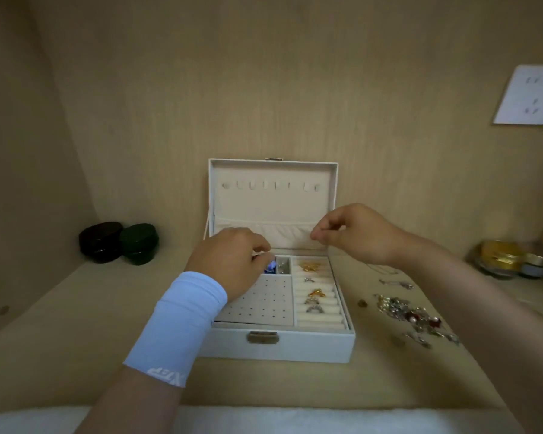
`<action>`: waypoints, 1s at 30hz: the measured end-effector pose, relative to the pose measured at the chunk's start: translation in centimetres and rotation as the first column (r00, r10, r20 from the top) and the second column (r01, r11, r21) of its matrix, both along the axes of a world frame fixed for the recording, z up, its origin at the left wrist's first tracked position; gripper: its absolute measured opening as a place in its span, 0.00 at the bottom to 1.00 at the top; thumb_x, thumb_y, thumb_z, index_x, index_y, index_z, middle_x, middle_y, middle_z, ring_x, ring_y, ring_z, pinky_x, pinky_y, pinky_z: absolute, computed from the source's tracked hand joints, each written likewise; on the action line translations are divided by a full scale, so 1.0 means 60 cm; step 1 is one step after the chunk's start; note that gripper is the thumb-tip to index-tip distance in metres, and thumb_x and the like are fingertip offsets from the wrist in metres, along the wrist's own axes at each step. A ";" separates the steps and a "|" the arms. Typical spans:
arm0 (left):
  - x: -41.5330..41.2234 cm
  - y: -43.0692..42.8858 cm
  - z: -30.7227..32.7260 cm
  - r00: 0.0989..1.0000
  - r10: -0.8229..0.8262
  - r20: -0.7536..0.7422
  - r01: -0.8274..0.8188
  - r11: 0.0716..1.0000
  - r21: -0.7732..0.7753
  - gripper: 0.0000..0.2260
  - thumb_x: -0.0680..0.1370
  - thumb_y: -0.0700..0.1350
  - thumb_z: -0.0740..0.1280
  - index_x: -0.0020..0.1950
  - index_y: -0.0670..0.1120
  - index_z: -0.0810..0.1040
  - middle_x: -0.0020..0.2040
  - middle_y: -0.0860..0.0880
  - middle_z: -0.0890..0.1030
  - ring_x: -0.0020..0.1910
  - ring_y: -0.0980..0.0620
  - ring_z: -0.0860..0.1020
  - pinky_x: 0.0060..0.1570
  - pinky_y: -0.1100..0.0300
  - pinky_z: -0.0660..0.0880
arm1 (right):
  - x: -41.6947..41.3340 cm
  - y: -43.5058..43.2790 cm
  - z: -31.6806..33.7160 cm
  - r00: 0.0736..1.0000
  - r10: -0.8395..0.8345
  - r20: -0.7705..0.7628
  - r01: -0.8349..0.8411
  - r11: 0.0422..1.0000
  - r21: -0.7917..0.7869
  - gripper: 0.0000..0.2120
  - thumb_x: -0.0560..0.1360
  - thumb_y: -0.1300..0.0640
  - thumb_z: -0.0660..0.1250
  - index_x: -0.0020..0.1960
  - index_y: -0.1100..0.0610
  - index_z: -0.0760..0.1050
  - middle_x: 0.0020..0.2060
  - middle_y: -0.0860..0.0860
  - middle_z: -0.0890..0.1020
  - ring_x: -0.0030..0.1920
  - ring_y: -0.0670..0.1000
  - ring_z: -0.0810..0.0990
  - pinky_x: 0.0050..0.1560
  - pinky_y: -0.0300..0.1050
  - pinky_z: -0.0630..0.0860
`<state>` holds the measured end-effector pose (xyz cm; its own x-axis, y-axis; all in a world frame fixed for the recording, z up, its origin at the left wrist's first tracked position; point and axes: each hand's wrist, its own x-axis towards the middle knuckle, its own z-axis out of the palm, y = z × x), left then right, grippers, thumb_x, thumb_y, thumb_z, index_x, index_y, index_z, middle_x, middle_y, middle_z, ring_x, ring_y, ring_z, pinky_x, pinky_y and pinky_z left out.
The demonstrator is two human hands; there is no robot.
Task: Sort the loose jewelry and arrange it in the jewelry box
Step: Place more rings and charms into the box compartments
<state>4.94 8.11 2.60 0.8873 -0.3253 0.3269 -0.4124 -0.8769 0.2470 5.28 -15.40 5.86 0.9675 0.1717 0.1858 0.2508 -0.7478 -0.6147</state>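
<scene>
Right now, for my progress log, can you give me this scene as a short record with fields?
box: jewelry box open, lid upright
ring rolls: gold and silver rings seated
stud panel: no studs visible
left hand: over box's back left, by a blue piece
right hand: raised before lid, fingertips pinched, contents unclear
loose pile: on table, right of box

I am looking at a white jewelry box [276,346] sitting open, its lid [273,202] standing upright at the back. Gold and silver rings [315,292] are sitting in the padded rolls along its right side. A blue piece [269,267] is lying in a small rear compartment. Loose jewelry [411,314] is lying heaped near the box's right side.
</scene>
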 end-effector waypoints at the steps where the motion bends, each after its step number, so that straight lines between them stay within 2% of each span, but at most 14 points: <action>1: -0.005 -0.020 0.004 0.999 -0.044 -0.008 0.044 0.998 -0.034 0.10 0.80 0.56 0.62 0.57 0.58 0.80 0.55 0.60 0.79 0.53 0.57 0.75 0.51 0.59 0.72 | -0.012 -0.030 -0.003 1.000 -0.030 -0.001 0.030 0.999 0.015 0.07 0.77 0.54 0.71 0.48 0.57 0.85 0.43 0.50 0.86 0.42 0.46 0.82 0.49 0.39 0.77; 3: -0.013 -0.072 0.009 0.989 -0.142 -0.040 0.139 0.988 -0.072 0.09 0.80 0.56 0.63 0.55 0.57 0.81 0.50 0.61 0.79 0.48 0.58 0.75 0.52 0.58 0.73 | -0.037 -0.089 -0.012 0.996 -0.083 -0.028 0.084 0.996 0.028 0.07 0.78 0.56 0.71 0.49 0.60 0.85 0.41 0.48 0.85 0.36 0.38 0.79 0.40 0.29 0.73; 5: -0.016 -0.110 0.010 0.976 -0.208 -0.062 0.202 0.976 -0.085 0.09 0.79 0.55 0.64 0.55 0.57 0.81 0.48 0.61 0.79 0.47 0.58 0.75 0.54 0.57 0.74 | -0.048 -0.127 -0.025 0.991 -0.123 -0.048 0.125 0.992 0.022 0.06 0.78 0.59 0.70 0.49 0.60 0.85 0.41 0.46 0.84 0.36 0.36 0.79 0.37 0.24 0.71; 7: -0.019 -0.158 0.009 0.960 -0.270 -0.074 0.263 0.960 -0.094 0.09 0.79 0.54 0.65 0.55 0.56 0.82 0.50 0.59 0.81 0.48 0.57 0.77 0.54 0.58 0.74 | -0.066 -0.167 -0.037 0.984 -0.168 -0.066 0.169 0.985 0.023 0.04 0.77 0.59 0.71 0.47 0.56 0.85 0.40 0.47 0.85 0.36 0.38 0.79 0.36 0.25 0.72; 10: -0.022 -0.218 0.001 0.940 -0.319 -0.124 0.309 0.947 -0.089 0.08 0.79 0.50 0.67 0.55 0.55 0.83 0.53 0.57 0.82 0.47 0.57 0.76 0.53 0.63 0.72 | -0.084 -0.214 -0.060 0.972 -0.216 -0.089 0.214 0.976 -0.028 0.03 0.76 0.58 0.73 0.45 0.52 0.85 0.39 0.48 0.86 0.37 0.43 0.79 0.39 0.34 0.75; 13: -0.020 -0.260 -0.012 0.924 -0.331 -0.190 0.329 0.943 -0.043 0.08 0.79 0.48 0.67 0.55 0.56 0.83 0.54 0.57 0.82 0.50 0.56 0.77 0.56 0.62 0.73 | -0.097 -0.242 -0.086 0.970 -0.206 -0.128 0.189 0.973 -0.134 0.03 0.75 0.57 0.74 0.46 0.49 0.85 0.41 0.43 0.85 0.41 0.41 0.81 0.40 0.26 0.71; 15: -0.018 -0.287 -0.022 0.909 -0.345 -0.235 0.348 0.937 -0.029 0.08 0.79 0.48 0.67 0.56 0.55 0.83 0.54 0.56 0.82 0.51 0.56 0.78 0.55 0.64 0.72 | -0.101 -0.257 -0.102 0.966 -0.205 -0.156 0.176 0.968 -0.179 0.04 0.73 0.53 0.76 0.47 0.47 0.85 0.41 0.41 0.85 0.43 0.40 0.82 0.43 0.28 0.73; 17: -0.016 -0.311 -0.032 0.899 -0.350 -0.263 0.365 0.931 0.006 0.09 0.79 0.48 0.68 0.57 0.55 0.83 0.55 0.56 0.82 0.53 0.55 0.78 0.51 0.66 0.68 | -0.102 -0.265 -0.114 0.963 -0.176 -0.202 0.132 0.968 -0.213 0.06 0.71 0.53 0.77 0.48 0.46 0.85 0.40 0.39 0.85 0.42 0.36 0.81 0.42 0.26 0.71; 19: -0.013 -0.329 -0.042 0.896 -0.342 -0.284 0.366 0.930 0.034 0.10 0.78 0.50 0.68 0.59 0.55 0.82 0.57 0.55 0.81 0.56 0.54 0.78 0.51 0.66 0.68 | -0.100 -0.268 -0.120 0.962 -0.150 -0.230 0.094 0.967 -0.236 0.05 0.71 0.54 0.77 0.46 0.46 0.85 0.36 0.36 0.83 0.40 0.34 0.79 0.40 0.23 0.69; 21: -0.007 -0.343 -0.052 0.894 -0.324 -0.311 0.361 0.930 0.070 0.12 0.77 0.50 0.69 0.60 0.55 0.82 0.58 0.54 0.80 0.55 0.53 0.78 0.55 0.63 0.70 | -0.097 -0.273 -0.124 0.966 -0.130 -0.223 0.079 0.971 -0.225 0.04 0.71 0.55 0.77 0.41 0.46 0.85 0.34 0.36 0.84 0.38 0.33 0.79 0.39 0.24 0.69; 25: 0.006 -0.351 -0.070 0.890 -0.305 -0.338 0.361 0.925 0.118 0.11 0.75 0.47 0.71 0.57 0.57 0.81 0.52 0.56 0.78 0.48 0.56 0.75 0.55 0.62 0.72 | -0.095 -0.286 -0.124 0.972 -0.115 -0.205 0.077 0.980 -0.183 0.02 0.74 0.55 0.75 0.43 0.49 0.86 0.37 0.40 0.85 0.36 0.33 0.78 0.39 0.25 0.70; 28: 0.010 -0.345 -0.074 0.876 -0.309 -0.370 0.371 0.922 0.109 0.14 0.74 0.47 0.72 0.59 0.56 0.79 0.50 0.58 0.76 0.49 0.55 0.76 0.56 0.60 0.73 | -0.094 -0.293 -0.121 0.973 -0.118 -0.199 0.094 0.987 -0.129 0.04 0.76 0.55 0.73 0.43 0.48 0.85 0.35 0.40 0.85 0.38 0.34 0.80 0.42 0.27 0.71; 30: 0.008 -0.345 -0.073 0.884 -0.319 -0.343 0.380 0.916 0.128 0.14 0.75 0.50 0.72 0.60 0.56 0.78 0.52 0.55 0.75 0.52 0.53 0.76 0.59 0.57 0.73 | -0.094 -0.295 -0.122 0.967 -0.119 -0.224 0.096 0.989 -0.110 0.06 0.76 0.55 0.72 0.42 0.47 0.85 0.35 0.41 0.85 0.39 0.37 0.81 0.45 0.32 0.75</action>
